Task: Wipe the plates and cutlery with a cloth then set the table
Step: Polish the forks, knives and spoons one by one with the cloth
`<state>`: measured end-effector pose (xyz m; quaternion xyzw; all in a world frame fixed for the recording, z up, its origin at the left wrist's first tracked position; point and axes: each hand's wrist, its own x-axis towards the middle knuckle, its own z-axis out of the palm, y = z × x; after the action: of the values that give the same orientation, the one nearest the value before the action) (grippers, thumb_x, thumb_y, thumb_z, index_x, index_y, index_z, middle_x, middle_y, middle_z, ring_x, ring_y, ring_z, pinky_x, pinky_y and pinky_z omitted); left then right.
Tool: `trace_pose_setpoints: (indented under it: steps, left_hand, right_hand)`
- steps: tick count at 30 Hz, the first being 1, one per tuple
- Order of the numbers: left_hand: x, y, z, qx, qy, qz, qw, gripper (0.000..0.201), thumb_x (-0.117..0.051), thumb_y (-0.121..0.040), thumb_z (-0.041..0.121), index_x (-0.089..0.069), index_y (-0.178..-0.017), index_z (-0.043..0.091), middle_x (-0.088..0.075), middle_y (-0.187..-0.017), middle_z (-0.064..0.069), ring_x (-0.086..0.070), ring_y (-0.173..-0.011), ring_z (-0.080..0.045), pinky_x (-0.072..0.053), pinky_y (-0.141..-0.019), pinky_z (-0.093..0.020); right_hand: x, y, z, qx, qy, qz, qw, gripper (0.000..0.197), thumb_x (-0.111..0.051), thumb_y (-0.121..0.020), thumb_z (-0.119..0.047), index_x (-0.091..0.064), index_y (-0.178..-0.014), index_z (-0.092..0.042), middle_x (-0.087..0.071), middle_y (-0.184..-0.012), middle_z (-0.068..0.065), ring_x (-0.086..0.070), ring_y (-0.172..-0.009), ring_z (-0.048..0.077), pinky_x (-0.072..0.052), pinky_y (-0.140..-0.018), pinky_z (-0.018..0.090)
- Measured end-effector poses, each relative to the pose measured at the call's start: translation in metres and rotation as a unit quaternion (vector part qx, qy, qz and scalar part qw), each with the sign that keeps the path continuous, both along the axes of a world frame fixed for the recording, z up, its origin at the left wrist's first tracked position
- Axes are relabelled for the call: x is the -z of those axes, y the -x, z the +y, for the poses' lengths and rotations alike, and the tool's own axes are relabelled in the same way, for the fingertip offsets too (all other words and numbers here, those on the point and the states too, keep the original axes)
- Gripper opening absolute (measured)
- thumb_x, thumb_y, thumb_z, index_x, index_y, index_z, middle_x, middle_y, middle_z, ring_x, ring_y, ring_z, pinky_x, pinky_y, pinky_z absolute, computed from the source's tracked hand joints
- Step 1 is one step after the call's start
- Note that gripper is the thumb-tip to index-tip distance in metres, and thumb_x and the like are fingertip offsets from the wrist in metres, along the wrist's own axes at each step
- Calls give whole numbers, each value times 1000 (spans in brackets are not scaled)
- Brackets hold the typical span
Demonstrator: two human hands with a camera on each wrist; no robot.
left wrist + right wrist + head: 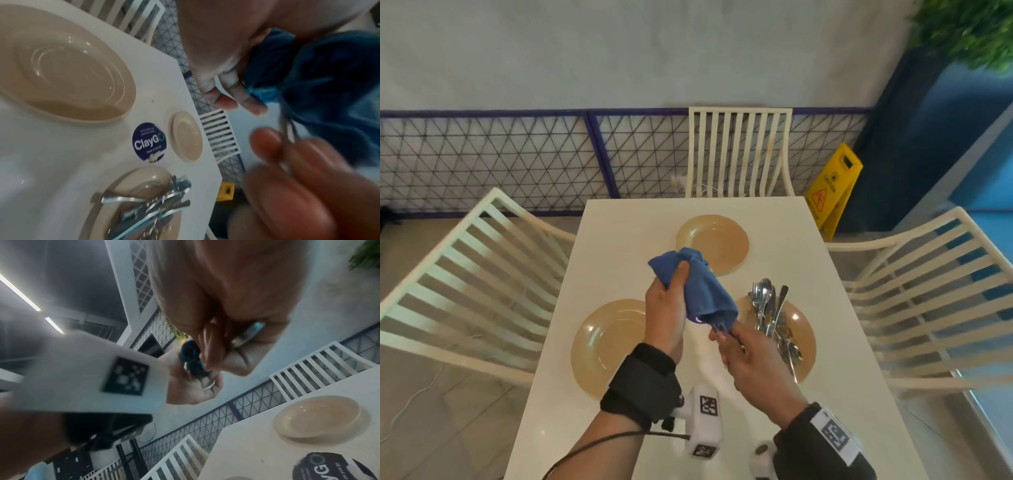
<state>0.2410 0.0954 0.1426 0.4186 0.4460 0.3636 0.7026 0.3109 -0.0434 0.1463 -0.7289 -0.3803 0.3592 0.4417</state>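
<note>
Left hand (666,310): raised above the table centre, fingers and thumb curled round a bunched blue cloth (700,286); the cloth hangs down and to the right from the fist, wrapped over the far end of a piece of cutlery (719,328). Right hand (751,356): just near and right of the left, fingertips pinching the exposed metal handle of that piece where it emerges from the cloth's lower edge; whether fork, spoon or knife cannot be told, since the working end is covered. Both wrists carry black straps with white camera mounts bearing square coded markers. White table (619,240): rectangular, below both hands. Near-right plate (803,329): tan, round, holds a loose pile of forks, spoons and knives (768,308), heads pointing far, some overhanging the far rim. Near-left plate (602,342): tan, round, bare, partly behind the left hand. Far plate (717,240): tan, round, bare, toward the far edge, its near-left rim covered by the cloth. Round dark-blue sticker (149,142): reads "ClayGo", flat on the table between the three plates. Chairs: one white slatted chair (739,150) at the far side, one at the left (465,274), one at the right (928,298). Yellow caution sign (832,188): on the floor, far right of the table. Mesh fence (517,161) with purple frame: along the far wall.
</note>
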Motion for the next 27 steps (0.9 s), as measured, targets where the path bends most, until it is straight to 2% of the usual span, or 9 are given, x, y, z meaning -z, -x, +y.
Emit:
trace_pose_setpoints:
  steps: [5,11,14,17,18,20,22,24,27]
  left_hand:
    - [-1,22,-32,93,-22,0,995,20,-59,-102,25,-69,-116,16,-79,-106,-3,-74,-103,-23,-58,-90,-38]
    - [-6,33,-3,28,-1,-30,999,28,-59,-100,32,-66,-122,16,-76,-113,-6,-72,-105,-24,-59,-84,-35]
    - [5,30,-40,83,17,-21,996,26,-57,-102,26,-66,-124,15,-77,-114,-6,-73,-107,-23,-59,-86,-35]
    - [18,36,-50,95,11,4,995,24,-59,-101,20,-68,-123,14,-78,-110,-6,-74,-103,-21,-59,-77,-29]
    - [19,37,-48,104,3,14,994,23,-59,-101,19,-68,-122,13,-77,-110,-6,-74,-105,-22,-59,-80,-31]
    - [18,42,-43,130,-23,39,990,23,-61,-100,19,-67,-121,13,-77,-112,-5,-72,-109,-22,-57,-88,-33]
    - [16,43,-44,169,-64,81,980,23,-64,-99,23,-65,-121,18,-76,-112,0,-70,-108,-16,-55,-86,-28]
    - [13,39,-52,213,-106,121,964,22,-64,-98,26,-64,-120,25,-74,-109,6,-71,-99,-6,-55,-79,-19]
    - [9,26,-71,253,-135,143,947,20,-64,-99,27,-62,-119,29,-74,-110,7,-71,-95,-2,-55,-77,-16]
  right_hand:
    - [2,16,9,23,9,-34,999,36,-44,-101,-9,-48,-75,-33,-48,-61,-12,-43,-55,4,-32,-50,14]
    - [-1,36,-11,16,-33,-4,999,20,-48,-104,-18,-63,-91,-15,-47,-57,-10,-37,-52,5,-32,-51,18]
    - [12,35,1,70,-8,16,997,21,-47,-94,-5,-57,-78,-15,-46,-52,-11,-37,-50,8,-33,-52,33]
    - [16,36,7,52,50,105,992,23,-41,-94,5,-51,-81,-12,-49,-58,-3,-42,-49,12,-36,-48,32]
    - [16,31,2,32,70,138,987,20,-41,-97,4,-53,-88,-10,-55,-64,3,-50,-52,15,-42,-50,33]
    - [18,11,-9,13,70,170,983,18,-46,-101,-1,-61,-107,-10,-67,-88,11,-64,-74,20,-58,-68,38]
    - [16,-17,-16,61,16,189,980,24,-52,-102,-7,-68,-111,-24,-66,-108,12,-66,-90,22,-59,-80,40]
    - [9,-36,-14,85,-29,194,977,20,-55,-102,-21,-70,-110,-31,-69,-113,6,-68,-101,20,-59,-85,39]
    - [-2,-44,-2,64,-59,184,979,23,-53,-104,-28,-72,-112,-20,-76,-107,1,-71,-100,12,-58,-86,30]
